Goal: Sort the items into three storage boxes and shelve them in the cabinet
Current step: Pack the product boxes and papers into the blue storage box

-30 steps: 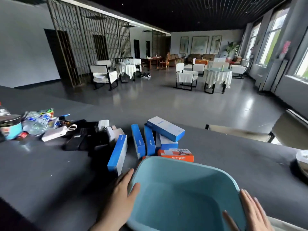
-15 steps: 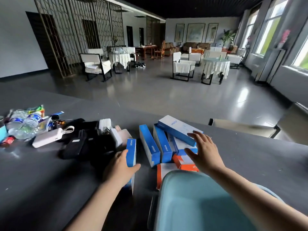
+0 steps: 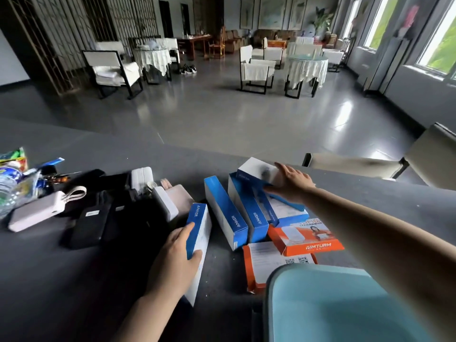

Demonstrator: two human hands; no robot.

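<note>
Blue and white cardboard is filling both hands. The left hand is gripping an upright blue Anker box by its near end, thumb curling over the blue top edge and fingers wrapping the far side, so the box is standing on the dark table directly under that grasp. Just right of the grip, two more Anker boxes are standing on edge side by side, touching each other. Beyond them the right hand is lying on the top box, a blue and white carton resting tilted across the stack; the fingers are spreading over its far end and the thumb is pressing its near side, so the hand appears to be clasping it, though the underside of the grasp is hidden. Below the right forearm, two orange cartons are lying flat, the upper one partly overlapping the lower. Nearest the person, under the right arm, the light blue storage box is sitting with its rim touching the lower orange carton. Left of the left-hand grip, dark pouches and a pale power bank are lying in a loose heap, with water bottles farther left at the table's edge.
</note>
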